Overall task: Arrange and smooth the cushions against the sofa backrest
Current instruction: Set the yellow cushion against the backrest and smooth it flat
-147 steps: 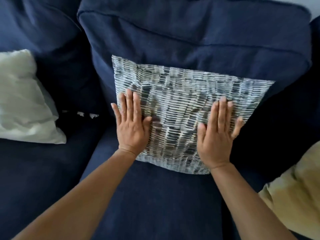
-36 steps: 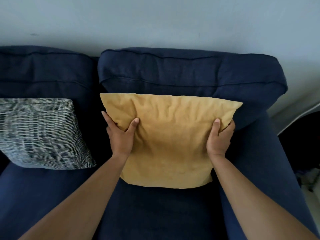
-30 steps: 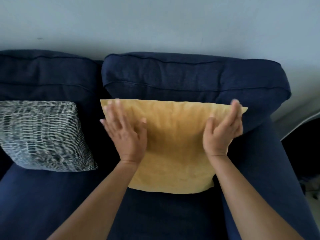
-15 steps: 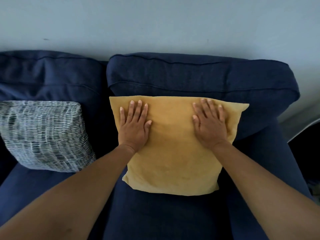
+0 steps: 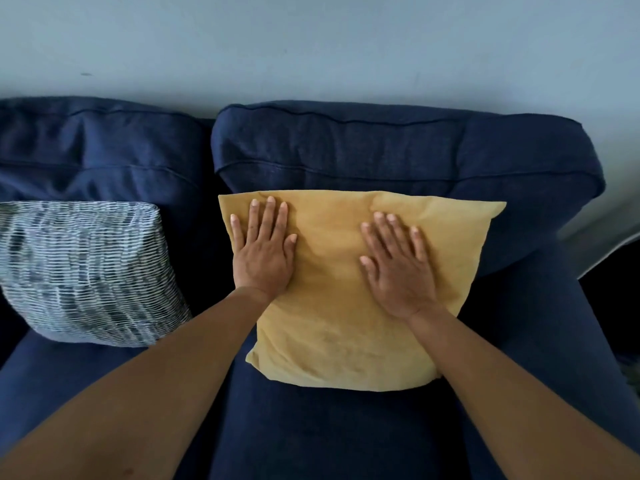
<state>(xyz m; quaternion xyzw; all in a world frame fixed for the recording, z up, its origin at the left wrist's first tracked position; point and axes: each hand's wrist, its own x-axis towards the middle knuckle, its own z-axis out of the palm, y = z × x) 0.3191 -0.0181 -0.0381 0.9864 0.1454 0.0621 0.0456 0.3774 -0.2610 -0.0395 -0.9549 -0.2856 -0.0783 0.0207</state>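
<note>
A mustard-yellow cushion point(image 5: 339, 320) leans against the right-hand navy back cushion of the sofa backrest point(image 5: 398, 157). My left hand point(image 5: 265, 252) lies flat on the cushion's upper left part, fingers spread and pointing up. My right hand point(image 5: 398, 266) lies flat on its upper right part, fingers apart. Neither hand grips the fabric. A blue-and-white patterned cushion point(image 5: 86, 271) rests against the left back cushion, partly cut off by the frame's left edge.
The navy seat point(image 5: 329, 431) stretches below the cushions. A pale wall point(image 5: 311, 46) rises behind the sofa. To the right the sofa's edge drops to a dark gap point(image 5: 616, 306).
About a second ago both hands gripped the yellow cushion's sides. They let go and now press flat on its front; since half a second ago they slid slightly downward.
</note>
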